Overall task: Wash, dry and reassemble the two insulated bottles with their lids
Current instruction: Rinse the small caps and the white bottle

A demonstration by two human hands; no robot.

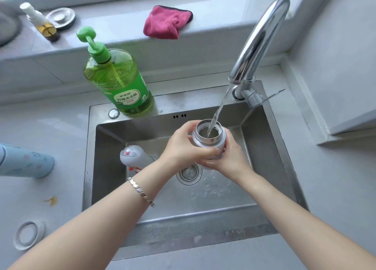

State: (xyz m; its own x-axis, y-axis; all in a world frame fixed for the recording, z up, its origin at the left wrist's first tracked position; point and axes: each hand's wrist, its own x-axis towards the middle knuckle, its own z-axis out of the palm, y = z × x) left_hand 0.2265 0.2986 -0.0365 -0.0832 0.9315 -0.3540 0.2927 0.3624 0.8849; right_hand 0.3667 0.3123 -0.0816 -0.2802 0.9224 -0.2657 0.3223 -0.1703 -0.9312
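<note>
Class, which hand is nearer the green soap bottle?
Left. The left hand holds the flask on the side toward the soap bottle; the right hand holds its far side.

Two hands: left hand (183, 145), right hand (232, 158). Two insulated bottles: one steel-necked bottle (205, 140), one blue bottle (26, 161). One white lid (131, 155). One sink (264, 147), one tap (262, 38). One green soap dispenser (120, 80), one small spray bottle (40, 21), one pink cloth (164, 22). One metal disc (61, 17), one ring (28, 235), one bracelet (140, 190).
</note>
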